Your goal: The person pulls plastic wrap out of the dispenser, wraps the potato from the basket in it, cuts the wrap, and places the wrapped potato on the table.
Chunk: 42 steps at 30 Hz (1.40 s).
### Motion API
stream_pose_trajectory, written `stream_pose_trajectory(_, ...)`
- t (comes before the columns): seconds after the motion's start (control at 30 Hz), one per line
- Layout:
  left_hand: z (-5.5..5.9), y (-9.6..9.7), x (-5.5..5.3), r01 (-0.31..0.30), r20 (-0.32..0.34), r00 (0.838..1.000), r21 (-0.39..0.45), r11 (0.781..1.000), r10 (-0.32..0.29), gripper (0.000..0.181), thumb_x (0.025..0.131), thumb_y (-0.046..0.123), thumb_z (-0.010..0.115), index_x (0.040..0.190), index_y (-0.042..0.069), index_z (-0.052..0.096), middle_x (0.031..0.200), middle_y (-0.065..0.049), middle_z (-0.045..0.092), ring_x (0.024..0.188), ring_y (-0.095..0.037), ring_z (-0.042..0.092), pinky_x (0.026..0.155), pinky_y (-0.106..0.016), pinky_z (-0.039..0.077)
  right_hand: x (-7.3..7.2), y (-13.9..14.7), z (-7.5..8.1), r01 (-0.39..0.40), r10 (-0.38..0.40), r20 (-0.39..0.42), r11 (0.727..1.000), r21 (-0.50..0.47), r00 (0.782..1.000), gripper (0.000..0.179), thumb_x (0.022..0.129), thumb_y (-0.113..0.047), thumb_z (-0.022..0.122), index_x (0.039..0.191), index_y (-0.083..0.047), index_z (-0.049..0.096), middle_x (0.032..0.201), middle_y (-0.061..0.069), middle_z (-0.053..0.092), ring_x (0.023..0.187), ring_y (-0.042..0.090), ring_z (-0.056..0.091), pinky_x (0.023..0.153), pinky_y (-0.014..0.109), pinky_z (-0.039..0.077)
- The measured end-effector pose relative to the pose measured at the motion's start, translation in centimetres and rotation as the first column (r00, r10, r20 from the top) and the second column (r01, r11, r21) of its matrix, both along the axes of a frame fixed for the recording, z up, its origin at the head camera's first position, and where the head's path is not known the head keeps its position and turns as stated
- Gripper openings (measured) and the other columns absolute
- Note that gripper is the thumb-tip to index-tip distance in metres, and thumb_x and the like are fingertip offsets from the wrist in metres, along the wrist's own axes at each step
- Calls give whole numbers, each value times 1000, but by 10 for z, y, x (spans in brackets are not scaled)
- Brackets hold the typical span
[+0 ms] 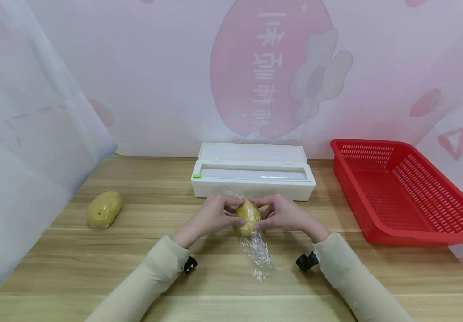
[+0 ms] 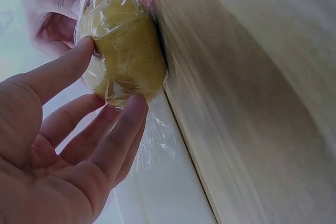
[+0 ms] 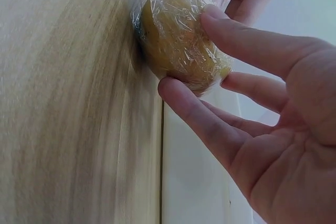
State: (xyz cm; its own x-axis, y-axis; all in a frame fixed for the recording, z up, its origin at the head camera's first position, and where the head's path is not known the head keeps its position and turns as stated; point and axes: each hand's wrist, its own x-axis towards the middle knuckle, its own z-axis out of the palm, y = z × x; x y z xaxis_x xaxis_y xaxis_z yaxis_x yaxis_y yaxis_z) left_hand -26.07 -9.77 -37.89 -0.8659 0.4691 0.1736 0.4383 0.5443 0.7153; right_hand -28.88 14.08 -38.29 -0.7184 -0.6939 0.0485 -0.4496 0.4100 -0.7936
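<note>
A yellow potato (image 1: 249,217) in clear plastic wrap sits between both hands at mid-table. My left hand (image 1: 216,214) holds it from the left, thumb on the near side and fingers toward the far end. From the right, my right hand (image 1: 283,214) grips it in the same manner. A twisted tail of plastic wrap (image 1: 258,255) trails from the potato toward the near edge, and a smaller wisp sticks out at the far end. In the left wrist view the wrapped potato (image 2: 128,51) lies against the wood, thumb and fingertips touching the film.
Behind the hands stands a white wrap dispenser box (image 1: 253,185), lid raised, a roll inside. A second potato (image 1: 104,209), apparently wrapped, lies at the left of the wooden table (image 1: 143,179). At the right is a red plastic basket (image 1: 376,223). Printed cloth walls enclose the table.
</note>
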Motion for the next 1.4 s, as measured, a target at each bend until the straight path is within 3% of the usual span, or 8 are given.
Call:
stream_pose_trajectory(0.63,-1,2,0,-12,11,1000,-67,998,13,54,80,16,84,128,4,64,126,-10,64,96,-23,67,77,-28,55,1,0,-6,17,-17,1,1000,-14,1000,68,78,-22,86,139,-14,58,123,7,66,86,19,68,71,35,55)
stream_pose_trajectory(0.93,-3,0,2,-1,34,999,-46,999,3,52,81,14,82,130,5,63,128,-10,62,99,-25,66,79,-31,55,2,-2,-6,41,-41,-5,999,6,999,69,76,-23,87,138,-16,59,115,4,69,85,15,68,69,33,56)
stream_pose_trajectory(1.4,0,-1,1,-16,23,1000,-24,1000,17,52,81,14,83,129,7,65,126,-8,64,98,-26,67,78,-33,55,1,-3,0,58,-58,-36,998,24,998,68,75,-26,88,136,-17,60,120,0,67,81,17,68,61,36,55)
